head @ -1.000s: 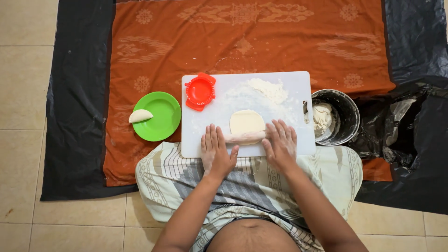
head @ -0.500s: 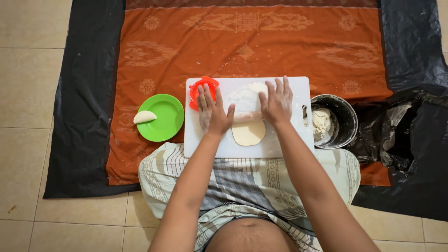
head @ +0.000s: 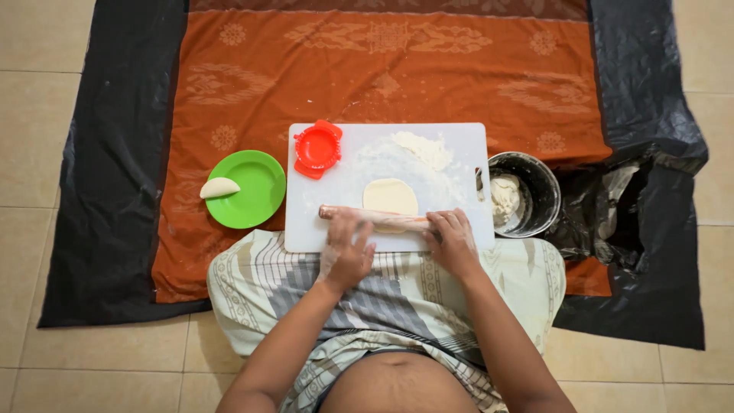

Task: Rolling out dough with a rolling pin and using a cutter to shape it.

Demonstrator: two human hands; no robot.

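— Where does the view look from?
— From the person's head, facing almost straight down over the lap to the white cutting board (head: 459, 149) on the floor cloth (head: 252, 76).
— How near?
— At seated height: tiles show left and right, the cloth's far edge is cropped.

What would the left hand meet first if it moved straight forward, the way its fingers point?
The left hand already rests on the rolling pin; beyond that, probably bare, floured white board, left of the dough disc.
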